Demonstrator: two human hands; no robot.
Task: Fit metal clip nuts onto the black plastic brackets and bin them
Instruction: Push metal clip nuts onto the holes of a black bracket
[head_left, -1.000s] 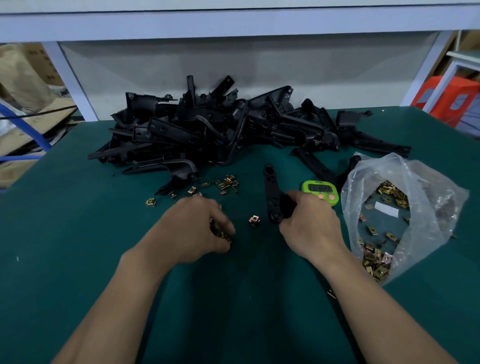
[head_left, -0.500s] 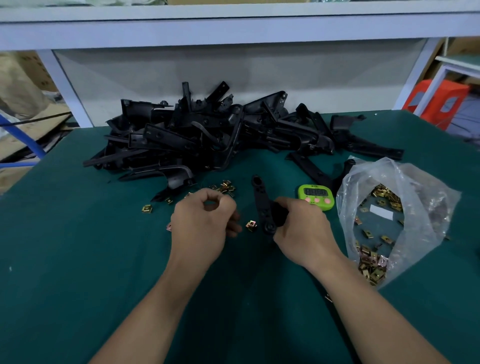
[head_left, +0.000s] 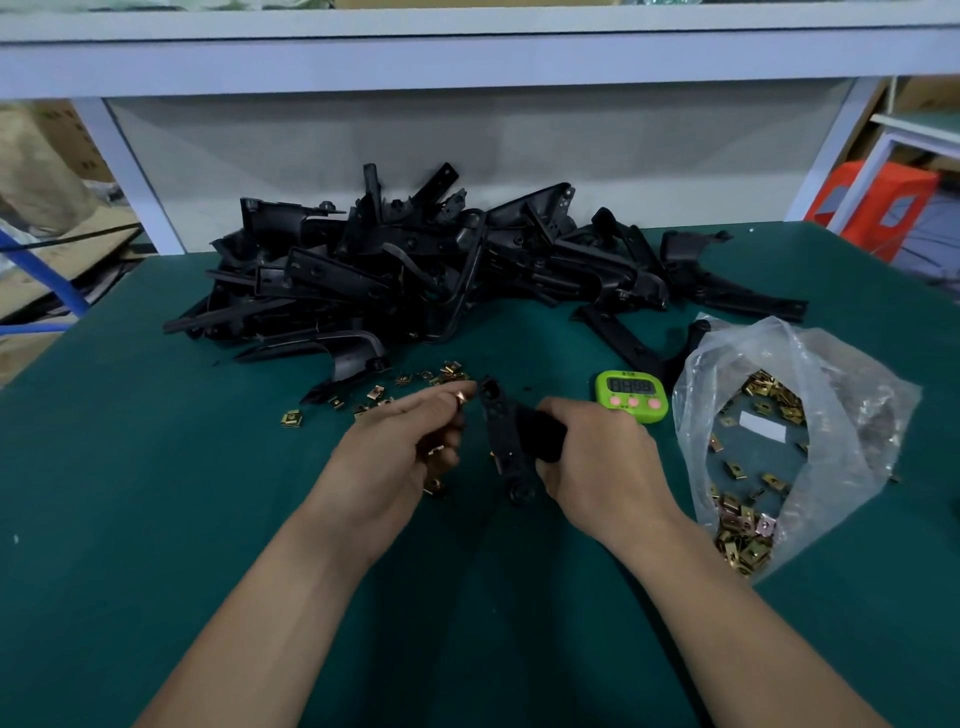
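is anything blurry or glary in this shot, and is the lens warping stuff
Head view: the left hand pinching a clip nut is slightly blurred; the plastic bag shows pale sheen; the shelf posts splay outward from the wide lens; the bracket pile is dark, detail lost.

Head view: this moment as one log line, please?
left hand: pinches clip nut | right hand: grips bracket | clip nut: not yet fitted

Display (head_left: 630, 386) of green timer (head_left: 655, 414): four dark digits, perhaps 09:06, too blurred to confirm.
Top edge of timer: small dark mark, unreadable.
White slip (head_left: 762, 425) among clip nuts (head_left: 743, 530) in plastic bag (head_left: 852, 415): no legible print.
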